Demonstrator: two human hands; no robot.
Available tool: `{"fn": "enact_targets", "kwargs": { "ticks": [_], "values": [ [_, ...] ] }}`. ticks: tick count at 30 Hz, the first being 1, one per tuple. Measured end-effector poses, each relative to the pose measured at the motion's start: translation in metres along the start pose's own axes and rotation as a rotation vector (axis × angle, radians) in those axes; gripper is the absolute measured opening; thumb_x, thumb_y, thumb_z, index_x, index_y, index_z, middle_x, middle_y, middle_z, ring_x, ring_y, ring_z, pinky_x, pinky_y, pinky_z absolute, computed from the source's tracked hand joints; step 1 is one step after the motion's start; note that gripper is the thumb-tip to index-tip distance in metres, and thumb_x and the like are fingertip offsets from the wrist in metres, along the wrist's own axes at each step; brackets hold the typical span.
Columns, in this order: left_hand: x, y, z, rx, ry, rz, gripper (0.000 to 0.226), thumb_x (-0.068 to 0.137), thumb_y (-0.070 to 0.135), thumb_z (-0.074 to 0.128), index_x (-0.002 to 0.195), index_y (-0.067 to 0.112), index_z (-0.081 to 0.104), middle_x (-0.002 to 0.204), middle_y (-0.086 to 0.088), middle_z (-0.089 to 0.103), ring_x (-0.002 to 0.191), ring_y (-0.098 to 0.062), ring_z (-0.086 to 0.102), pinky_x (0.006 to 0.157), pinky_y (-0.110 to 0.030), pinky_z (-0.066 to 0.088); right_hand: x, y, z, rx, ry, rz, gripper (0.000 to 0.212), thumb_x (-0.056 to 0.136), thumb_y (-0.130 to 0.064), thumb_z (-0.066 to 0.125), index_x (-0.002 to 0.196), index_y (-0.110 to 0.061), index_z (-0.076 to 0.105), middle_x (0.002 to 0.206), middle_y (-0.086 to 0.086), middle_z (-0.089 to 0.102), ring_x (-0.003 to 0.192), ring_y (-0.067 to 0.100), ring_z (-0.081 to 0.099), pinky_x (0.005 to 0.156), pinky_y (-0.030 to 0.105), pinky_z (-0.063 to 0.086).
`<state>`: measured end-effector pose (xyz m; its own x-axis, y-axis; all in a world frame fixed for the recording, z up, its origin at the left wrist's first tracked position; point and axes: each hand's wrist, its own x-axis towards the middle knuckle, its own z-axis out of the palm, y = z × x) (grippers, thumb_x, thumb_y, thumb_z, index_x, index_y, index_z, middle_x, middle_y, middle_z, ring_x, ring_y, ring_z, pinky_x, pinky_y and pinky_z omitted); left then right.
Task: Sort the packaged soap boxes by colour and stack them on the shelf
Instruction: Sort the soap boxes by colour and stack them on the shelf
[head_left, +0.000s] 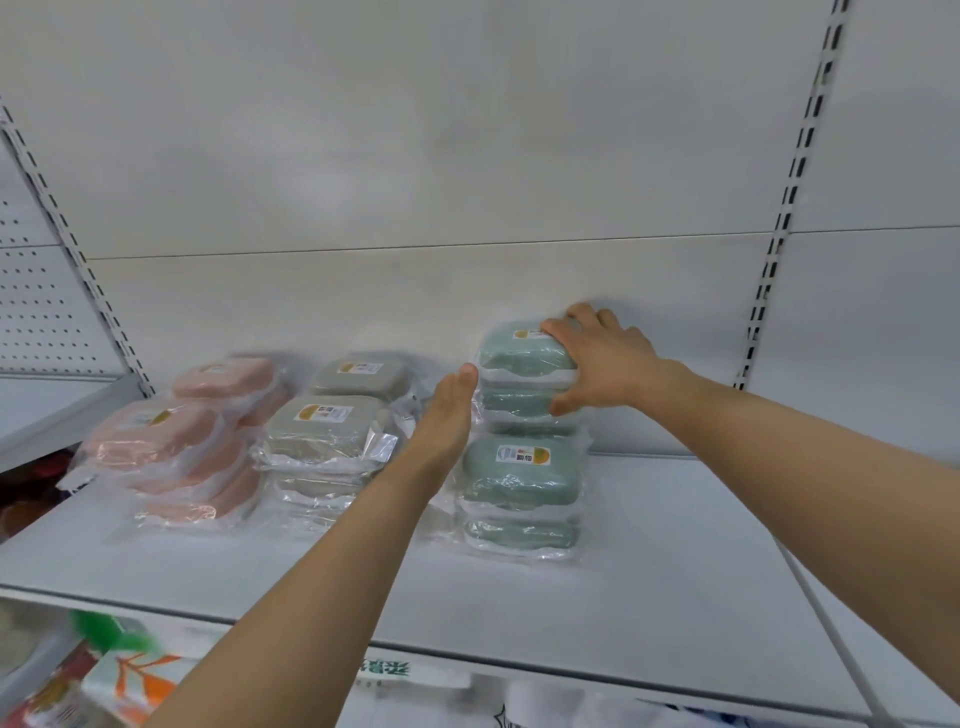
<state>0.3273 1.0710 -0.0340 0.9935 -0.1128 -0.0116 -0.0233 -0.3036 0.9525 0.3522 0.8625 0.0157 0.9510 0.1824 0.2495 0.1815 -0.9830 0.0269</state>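
Right of centre on the shelf (649, 571) | top green soap box (519, 356) was clamped in right hand (605, 358) fingers; left hand (447, 415) laid flat, fingers together | judged light, rigid, film-slick; best held by long sides.

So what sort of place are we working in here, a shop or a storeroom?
Most likely a shop aisle. The white metal shelf hangs on slotted uprights, there is a pegboard panel at left, and the wrapped soap boxes carry retail labels. More packaged goods sit below.
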Motion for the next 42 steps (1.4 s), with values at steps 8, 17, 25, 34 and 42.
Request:
{"fn": "enact_targets", "kwargs": {
  "ticks": [8, 17, 25, 34, 42],
  "values": [
    [-0.062, 0.003, 0.004, 0.602, 0.204, 0.353, 0.075, 0.095, 0.068, 0.023, 0.156, 0.025, 0.018, 0.163, 0.003, 0.02, 0.15, -0.017, 0.011, 0.121, -0.04, 0.012, -0.101, -0.001, -0.015, 0.095, 0.248, 0.077, 0.074, 0.092, -0.054, 0.054, 0.153, -0.024, 0.025, 0.159, 0.004, 0.023, 0.143, 0.028, 0.022, 0.11, 0.043, 0.026],
    [-0.185, -0.015, 0.117, 0.869, 0.124, 0.752, 0.067, 0.095, 0.062, 0.031, 0.144, 0.018, 0.045, 0.145, -0.005, 0.049, 0.132, -0.026, 0.045, 0.106, -0.046, 0.04, -0.302, 0.038, 0.011, -0.002, 0.385, 0.166, 0.061, 0.085, -0.05, 0.048, 0.136, -0.016, 0.052, 0.136, 0.008, 0.055, 0.124, 0.03, 0.052, 0.103, 0.054, 0.039],
    [-0.291, -0.019, 0.301, 0.779, -0.197, 0.812, 0.064, 0.094, 0.059, 0.037, 0.144, 0.019, 0.043, 0.141, -0.001, 0.052, 0.123, -0.023, 0.051, 0.098, -0.041, 0.043, -0.498, 0.157, 0.021, -0.058, 0.183, 0.282, 0.056, 0.082, -0.048, 0.049, 0.128, -0.018, 0.059, 0.128, 0.007, 0.059, 0.114, 0.029, 0.056, 0.098, 0.051, 0.043],
    [-0.414, -0.099, 0.507, 0.751, -0.626, 0.507, 0.074, 0.089, 0.067, 0.027, 0.149, 0.026, 0.035, 0.151, 0.006, 0.038, 0.136, -0.016, 0.036, 0.108, -0.033, 0.033, -0.701, 0.29, 0.086, 0.174, -0.338, 0.574, 0.064, 0.094, -0.046, 0.053, 0.15, -0.027, 0.026, 0.152, -0.001, 0.027, 0.129, 0.021, 0.042, 0.089, 0.033, 0.043],
    [-0.413, -0.177, 0.623, 0.876, -0.869, 0.358, 0.053, 0.097, 0.039, 0.052, 0.143, 0.018, 0.037, 0.14, -0.002, 0.04, 0.13, -0.022, 0.037, 0.1, -0.032, 0.036, -0.78, 0.338, 0.228, 0.521, -0.806, 0.824, 0.071, 0.091, -0.047, 0.059, 0.15, -0.019, 0.032, 0.148, 0.007, 0.043, 0.134, 0.023, 0.044, 0.106, 0.033, 0.039]
  ]
}}
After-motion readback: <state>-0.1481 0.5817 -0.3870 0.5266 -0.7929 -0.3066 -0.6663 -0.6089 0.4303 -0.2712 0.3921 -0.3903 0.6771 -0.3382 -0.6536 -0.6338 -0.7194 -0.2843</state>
